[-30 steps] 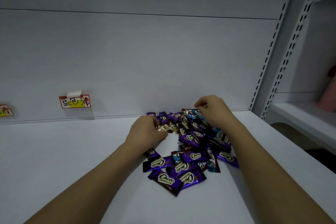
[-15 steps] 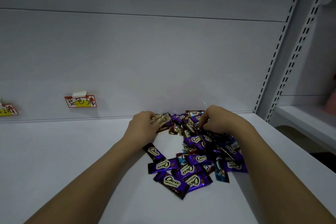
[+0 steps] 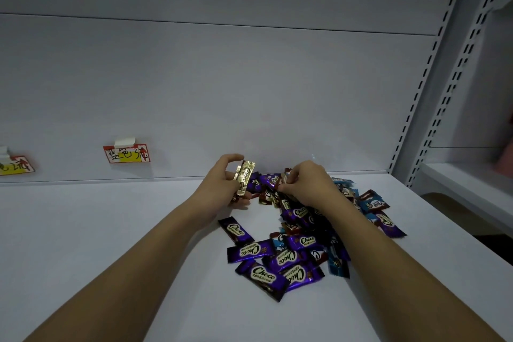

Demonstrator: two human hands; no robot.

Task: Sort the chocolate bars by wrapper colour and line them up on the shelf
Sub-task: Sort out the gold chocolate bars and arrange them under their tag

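The fingers [image 3: 234, 158] of the left hand [image 3: 222, 184] curl round a gold-wrapped chocolate bar [image 3: 244, 179], held nearly upright and lifted clear of the shelf [image 3: 111, 230], with what looks like a second gold bar tucked lower in the palm. The right hand [image 3: 305, 186] has its fingertips [image 3: 283, 188] pinched on a wrapper at the back of the pile [image 3: 299, 230]; it looks brown or gold, but the hand covers most of it.

The pile lies between and under the two forearms, close against the back panel [image 3: 249, 91]. Purple wrappers make up most of it, above all the front bars [image 3: 261, 276], with blue bars [image 3: 372, 203] along the right edge and a few brown ones mixed in. One purple bar [image 3: 236, 230] lies alone, just left of the heap.

The step in hand seems to be picking out the gold bars, the scarcest colour. To do it well, I would pinch each bar by its crimped end and lift it straight up, so that the loose heap does not slide. Gathering them in the left hand with all labels facing one way would let the whole stack go down as a neat row.

Two handwritten tags [image 3: 126, 154] [image 3: 15, 166] are taped to the back panel, well to the left; they probably mark colour sections. Nothing is lined up yet, so the sorting is at an early stage.
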